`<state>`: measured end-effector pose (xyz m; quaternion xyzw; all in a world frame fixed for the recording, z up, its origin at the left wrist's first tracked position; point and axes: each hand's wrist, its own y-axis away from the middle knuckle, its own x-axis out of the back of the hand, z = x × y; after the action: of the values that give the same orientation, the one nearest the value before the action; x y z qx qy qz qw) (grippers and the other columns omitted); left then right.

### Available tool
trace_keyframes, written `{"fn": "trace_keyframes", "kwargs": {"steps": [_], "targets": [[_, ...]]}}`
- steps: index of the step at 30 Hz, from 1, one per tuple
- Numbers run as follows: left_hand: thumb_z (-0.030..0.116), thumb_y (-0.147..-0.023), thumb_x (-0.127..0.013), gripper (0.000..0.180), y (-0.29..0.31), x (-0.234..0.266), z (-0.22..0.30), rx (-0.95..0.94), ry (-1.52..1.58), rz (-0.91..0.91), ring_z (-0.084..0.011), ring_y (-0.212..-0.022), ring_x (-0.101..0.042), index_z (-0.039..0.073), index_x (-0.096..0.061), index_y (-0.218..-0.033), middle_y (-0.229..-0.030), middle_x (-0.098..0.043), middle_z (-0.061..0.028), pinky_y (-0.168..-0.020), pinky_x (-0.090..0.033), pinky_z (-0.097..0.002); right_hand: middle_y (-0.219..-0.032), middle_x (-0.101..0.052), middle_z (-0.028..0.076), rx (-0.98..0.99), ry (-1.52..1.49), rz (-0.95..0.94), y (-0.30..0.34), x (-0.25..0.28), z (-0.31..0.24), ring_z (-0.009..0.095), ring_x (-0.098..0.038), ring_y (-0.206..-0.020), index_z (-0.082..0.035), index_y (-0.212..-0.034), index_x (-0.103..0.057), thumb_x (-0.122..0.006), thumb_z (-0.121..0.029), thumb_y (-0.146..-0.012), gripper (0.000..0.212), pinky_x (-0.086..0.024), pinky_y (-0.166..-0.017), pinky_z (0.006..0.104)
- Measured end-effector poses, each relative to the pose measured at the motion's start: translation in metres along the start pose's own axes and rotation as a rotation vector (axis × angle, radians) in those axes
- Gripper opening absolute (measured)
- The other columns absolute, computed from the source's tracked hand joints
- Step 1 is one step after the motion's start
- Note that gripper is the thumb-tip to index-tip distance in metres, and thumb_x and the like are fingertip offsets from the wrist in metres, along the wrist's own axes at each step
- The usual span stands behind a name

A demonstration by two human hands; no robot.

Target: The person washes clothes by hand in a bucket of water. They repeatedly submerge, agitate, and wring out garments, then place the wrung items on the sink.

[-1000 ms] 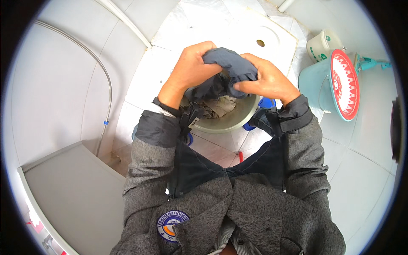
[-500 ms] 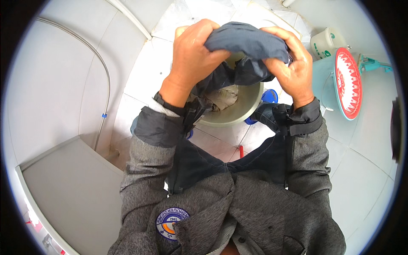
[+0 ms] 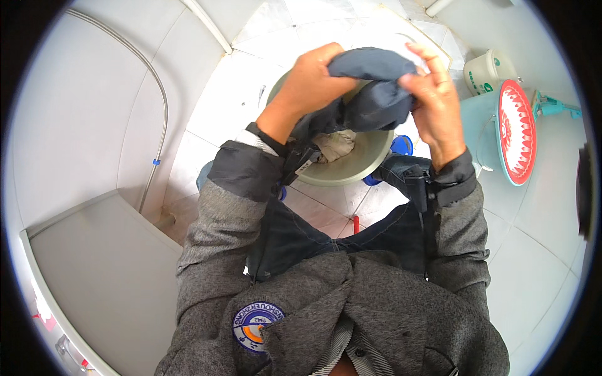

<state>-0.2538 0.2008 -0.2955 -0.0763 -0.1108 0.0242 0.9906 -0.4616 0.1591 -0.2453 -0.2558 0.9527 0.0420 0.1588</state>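
Held up over a pale basin [image 3: 371, 160] is a dark blue-grey garment [image 3: 379, 103], bunched so that its upper part forms a thick band. My left hand [image 3: 313, 78] grips the band's left end, the thumb resting on the near side. At the other end, my right hand [image 3: 433, 94] pinches the cloth between thumb and fingers, with some fingers raised and slightly blurred. Lower folds of the garment hang toward the basin. Inside the basin lies a crumpled beige-grey cloth [image 3: 337, 145], partly covered by the garment. What kind of garment it is cannot be made out.
To the right stand a light blue bucket [image 3: 480, 122], a red-and-white patterned basin [image 3: 518, 131] tilted against it, and a white lidded pail [image 3: 489, 70]. A grey panel [image 3: 103, 269] fills the lower left. A metal hose [image 3: 157, 94] runs down the left wall.
The garment's band has come slightly lower and is folded tighter. My left hand has shifted right and down; my right hand has changed its grip, its fingers lifting off partly.
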Motion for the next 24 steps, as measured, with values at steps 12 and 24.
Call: {"fn": "trace_keyframes", "kwargs": {"steps": [12,24], "targets": [[0.023,-0.072,-0.086,0.075,0.004,-0.027,-0.014,-0.115,0.230,-0.122,-0.0211,-0.113,-0.059,-0.002,-0.047,-0.131,-0.121,-0.061,-0.0146,-0.096,-0.048,-0.0349,-0.131,-0.052,0.015,0.005,-0.295,-0.006,0.001,-0.012,0.003,0.023,-0.053,-0.120,-0.003,-0.143,-0.041,-0.062,-0.009,-0.090,0.057,-0.040,-0.107,0.0363],[0.003,-0.078,-0.059,0.033,0.006,0.001,-0.020,0.349,0.611,-0.335,-0.0181,-0.103,-0.063,0.000,-0.068,-0.110,-0.107,-0.070,-0.0066,-0.096,-0.048,-0.0310,-0.149,-0.044,0.018,0.398,0.969,-0.269,0.010,0.012,-0.029,0.033,-0.042,-0.139,-0.008,-0.144,-0.049,-0.065,-0.003,-0.078,0.068,-0.032,-0.115,0.0421]]}}
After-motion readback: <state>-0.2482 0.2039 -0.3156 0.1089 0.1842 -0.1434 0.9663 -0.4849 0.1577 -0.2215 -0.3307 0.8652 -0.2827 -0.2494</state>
